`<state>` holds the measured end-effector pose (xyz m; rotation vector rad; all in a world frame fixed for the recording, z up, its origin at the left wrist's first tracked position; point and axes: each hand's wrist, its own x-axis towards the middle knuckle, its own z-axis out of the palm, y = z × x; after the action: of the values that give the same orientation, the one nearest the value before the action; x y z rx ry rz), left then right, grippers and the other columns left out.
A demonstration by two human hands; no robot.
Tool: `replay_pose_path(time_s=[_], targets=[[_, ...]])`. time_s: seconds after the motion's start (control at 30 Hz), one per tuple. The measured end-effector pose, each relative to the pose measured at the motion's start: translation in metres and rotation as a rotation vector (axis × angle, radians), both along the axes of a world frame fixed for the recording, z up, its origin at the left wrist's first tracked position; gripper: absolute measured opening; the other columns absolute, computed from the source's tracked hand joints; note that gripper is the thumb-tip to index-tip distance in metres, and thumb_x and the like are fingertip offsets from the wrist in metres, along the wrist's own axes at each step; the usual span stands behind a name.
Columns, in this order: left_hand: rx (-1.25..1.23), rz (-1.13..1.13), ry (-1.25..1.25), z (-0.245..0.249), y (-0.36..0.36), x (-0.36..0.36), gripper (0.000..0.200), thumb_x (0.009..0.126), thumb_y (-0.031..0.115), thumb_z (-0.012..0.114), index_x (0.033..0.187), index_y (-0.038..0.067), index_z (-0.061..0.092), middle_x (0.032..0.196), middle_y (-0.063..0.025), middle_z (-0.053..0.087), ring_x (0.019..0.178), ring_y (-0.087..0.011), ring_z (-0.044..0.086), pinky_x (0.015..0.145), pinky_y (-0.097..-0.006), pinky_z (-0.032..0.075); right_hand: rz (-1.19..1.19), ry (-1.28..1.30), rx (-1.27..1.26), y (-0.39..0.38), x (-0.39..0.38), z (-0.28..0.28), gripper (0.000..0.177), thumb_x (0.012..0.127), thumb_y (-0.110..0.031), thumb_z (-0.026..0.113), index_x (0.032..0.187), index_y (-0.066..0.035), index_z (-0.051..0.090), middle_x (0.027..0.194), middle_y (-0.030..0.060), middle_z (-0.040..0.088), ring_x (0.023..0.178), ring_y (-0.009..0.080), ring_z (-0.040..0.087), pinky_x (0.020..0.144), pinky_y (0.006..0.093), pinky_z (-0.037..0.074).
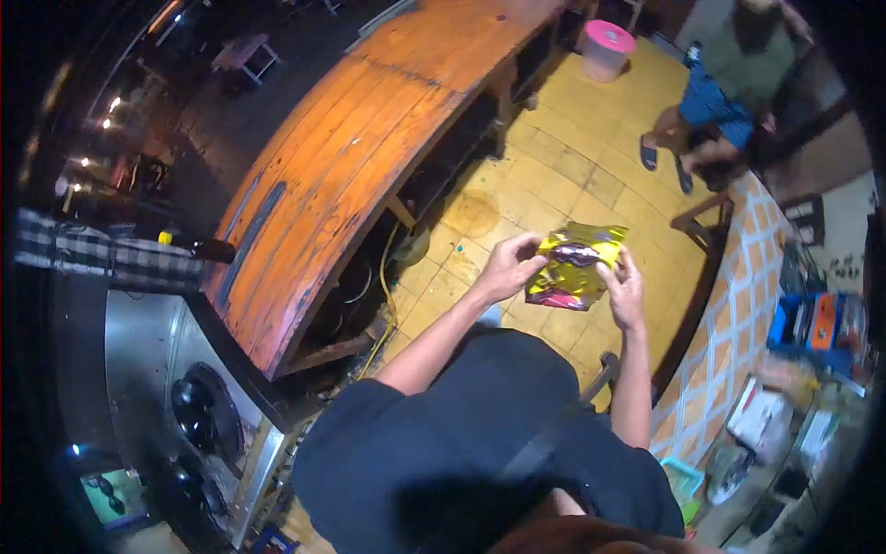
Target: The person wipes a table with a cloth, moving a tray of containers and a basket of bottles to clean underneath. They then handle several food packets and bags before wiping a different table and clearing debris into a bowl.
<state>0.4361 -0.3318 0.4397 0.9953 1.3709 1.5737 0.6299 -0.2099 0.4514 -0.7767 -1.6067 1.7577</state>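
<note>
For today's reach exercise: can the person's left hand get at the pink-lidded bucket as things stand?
Probably not: the left hand grips the gold foil packet, and the pink-lidded bucket stands far across the yellow tiled floor.

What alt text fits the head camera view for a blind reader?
Seen from above, a person's left hand and right hand hold a shiny yellow packet between them over a yellow tiled floor. A curved orange wooden counter runs alongside; another person is farther off.

Your left hand (pixel 506 268) and right hand (pixel 626 291) cover side edges of the packet (pixel 574 268); its print is too blurred to read. The far-right person (pixel 734 78) is cut off above.
</note>
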Motion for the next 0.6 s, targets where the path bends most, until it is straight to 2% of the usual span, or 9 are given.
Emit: replay_pose_path(time_s=[0.07,0.2,0.27,0.33,0.4,0.43,0.47,0.53,0.6], targets=[[0.024,0.051,-0.253,0.006,0.031,-0.021,0.03,0.083,0.005,0.066,0.111,0.0,0.059,0.094,-0.001,0.061,0.079,-0.0054,0.055,0.071,-0.0226,0.047,0.044,0.016,-0.035,0.038,-0.02,-0.008,0.038,0.087,-0.002,0.058,0.123,-0.001,0.048,0.113,0.0083,0.06,0.1,0.015,0.058,0.086,0.0297,0.048],[0.004,0.042,-0.016,-0.005,0.105,-0.076,0.026,0.082,0.005,0.066,0.107,0.0,0.062,0.086,0.0006,0.061,0.073,-0.0026,0.054,0.064,-0.0198,0.046,0.037,-0.073,0.124,0.11,-0.073,-0.008,0.032,0.085,-0.003,0.059,0.116,-0.001,0.054,0.11,0.0076,0.061,0.095,0.013,0.059,0.081,0.027,0.048],[0.122,-0.018,-0.073,-0.015,0.15,-0.106,0.022,0.083,0.004,0.065,0.105,0.0,0.063,0.083,0.0009,0.061,0.072,-0.0025,0.054,0.063,-0.0196,0.046,0.036,-0.016,-0.065,0.146,-0.098,-0.008,0.028,0.085,-0.005,0.061,0.112,0.0,0.057,0.107,0.006,0.062,0.093,0.012,0.058,0.079,0.0261,0.048],[0.106,-0.095,-0.105,-0.012,0.19,-0.134,0.022,0.084,0.003,0.063,0.106,0.0,0.062,0.086,-0.0003,0.062,0.073,-0.0026,0.055,0.064,-0.0189,0.047,0.064,-0.161,-0.069,0.184,-0.117,0.0,0.028,0.085,-0.007,0.062,0.112,0.0,0.058,0.106,0.005,0.062,0.092,0.0108,0.058,0.078,0.0258,0.048],[0.091,-0.124,-0.168,-0.006,0.228,-0.157,0.023,0.085,0.002,0.062,0.108,-0.001,0.059,0.089,-0.0012,0.062,0.074,-0.0026,0.056,0.065,-0.0182,0.048,0.066,-0.079,0.081,0.214,-0.142,0.014,0.03,0.085,-0.007,0.062,0.114,0.001,0.057,0.107,0.0046,0.062,0.092,0.0097,0.058,0.079,0.0249,0.048],[0.103,-0.126,-0.13,-0.004,0.238,-0.165,0.025,0.086,0.004,0.063,0.11,-0.001,0.057,0.094,-0.0026,0.063,0.076,-0.0022,0.056,0.066,-0.0183,0.049,0.11,-0.25,0.109,0.229,-0.141,0.025,0.033,0.085,-0.006,0.062,0.117,0.001,0.056,0.11,0.0052,0.062,0.095,0.0105,0.058,0.081,0.0245,0.047],[0.03,-0.193,-0.104,0.006,0.256,-0.178,0.026,0.086,0.004,0.064,0.11,-0.003,0.057,0.099,-0.0045,0.063,0.083,-0.0049,0.059,0.07,-0.02,0.05,0.095,-0.257,0.095,0.243,-0.15,0.03,0.033,0.085,-0.006,0.062,0.117,0.001,0.056,0.11,0.0052,0.062,0.095,0.0105,0.058,0.081,0.0245,0.047],[0.009,-0.248,-0.091,0.025,0.304,-0.197,0.029,0.087,0.005,0.063,0.113,-0.004,0.057,0.103,-0.0078,0.064,0.089,-0.0087,0.061,0.076,-0.022,0.051,0.056,-0.013,0.006,0.284,-0.178,0.036,0.034,0.085,-0.007,0.062,0.118,0.002,0.056,0.111,0.0061,0.062,0.098,0.0115,0.058,0.084,0.0252,0.047],[0.014,-0.276,-0.083,0.028,0.337,-0.212,0.028,0.087,0.004,0.062,0.113,-0.005,0.057,0.103,-0.009,0.064,0.091,-0.0108,0.061,0.079,-0.0232,0.051,0.062,-0.007,0.036,0.318,-0.19,0.029,0.036,0.085,-0.006,0.062,0.119,0.002,0.054,0.112,0.0072,0.062,0.097,0.0128,0.059,0.084,0.0257,0.048]])
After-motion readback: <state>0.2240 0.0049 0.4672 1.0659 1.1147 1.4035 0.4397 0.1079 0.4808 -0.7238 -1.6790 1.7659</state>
